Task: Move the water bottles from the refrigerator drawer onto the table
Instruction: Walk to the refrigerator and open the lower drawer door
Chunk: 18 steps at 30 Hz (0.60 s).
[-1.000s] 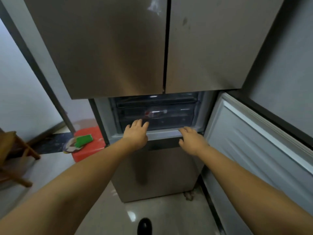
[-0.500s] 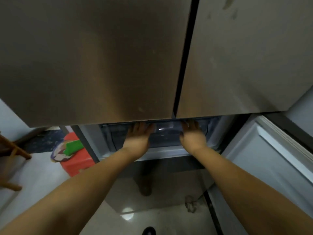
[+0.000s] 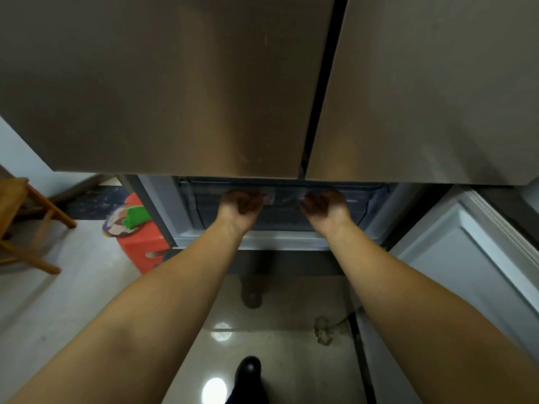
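Where both hands lay flat on the drawer front a moment ago, the left hand [image 3: 240, 207] and right hand [image 3: 325, 207] now reach in palm up, fingers curled over the top lip of the clear refrigerator drawer [image 3: 284, 212], apparently gripping it. The view has also closed in under the steel upper doors [image 3: 175, 83], so the person has leaned nearer. That suggests the pull to slide the drawer out is about to start. No water bottles can be made out behind the dim plastic, and no table shows. Off left stand a red stool [image 3: 140, 249] and a wooden chair [image 3: 26, 225]; the lower door [image 3: 472, 258] hangs open at right.
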Motion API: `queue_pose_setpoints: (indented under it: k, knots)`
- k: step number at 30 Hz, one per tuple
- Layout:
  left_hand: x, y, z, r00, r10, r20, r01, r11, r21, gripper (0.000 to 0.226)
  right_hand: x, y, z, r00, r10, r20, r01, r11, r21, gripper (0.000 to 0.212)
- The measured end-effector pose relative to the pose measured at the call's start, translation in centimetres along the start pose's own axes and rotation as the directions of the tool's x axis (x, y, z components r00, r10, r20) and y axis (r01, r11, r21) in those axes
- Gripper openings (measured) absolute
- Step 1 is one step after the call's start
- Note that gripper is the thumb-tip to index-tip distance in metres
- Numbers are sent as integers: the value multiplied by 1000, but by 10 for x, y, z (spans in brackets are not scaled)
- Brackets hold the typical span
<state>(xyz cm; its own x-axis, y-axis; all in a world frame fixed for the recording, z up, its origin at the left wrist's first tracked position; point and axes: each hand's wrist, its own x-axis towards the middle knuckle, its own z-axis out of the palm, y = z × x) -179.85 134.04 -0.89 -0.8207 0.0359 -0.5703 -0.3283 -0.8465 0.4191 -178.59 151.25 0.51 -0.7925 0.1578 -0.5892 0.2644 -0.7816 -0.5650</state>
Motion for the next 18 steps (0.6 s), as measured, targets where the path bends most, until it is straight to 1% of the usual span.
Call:
queue_pose_setpoints:
  k: [2,4,5,11,13,16,18]
  knots:
    - [-2,-2,5,1000,19,4,-19,1000,13,37,3,0,3,1000,27,-12,-26,998,54,31]
    - [-2,-5,5,999,31,12,-31,999,8,39,7,2,2,999,38,12,-39,996,86,33]
    - [-1,-6,3,999,39,-7,-38,999,18,38,8,5,1,999,35,17,-37,995,91,34]
    - [1,-8,2,996,68,-66,-62,994,89,34,16,10,-6,1000,12,3,-12,998,56,35]
    - [1,-11,-2,995,75,-72,-69,994,81,29,14,15,-11,1000,-9,16,8,997,76,36]
    - [-4,-17,-11,992,92,-88,-86,994,72,28,6,18,-17,1000,-30,-2,30,997,66,37]
    - [-8,-20,-18,989,103,-107,-97,993,66,30,1,20,-19,1000,-10,-26,12,999,49,34]
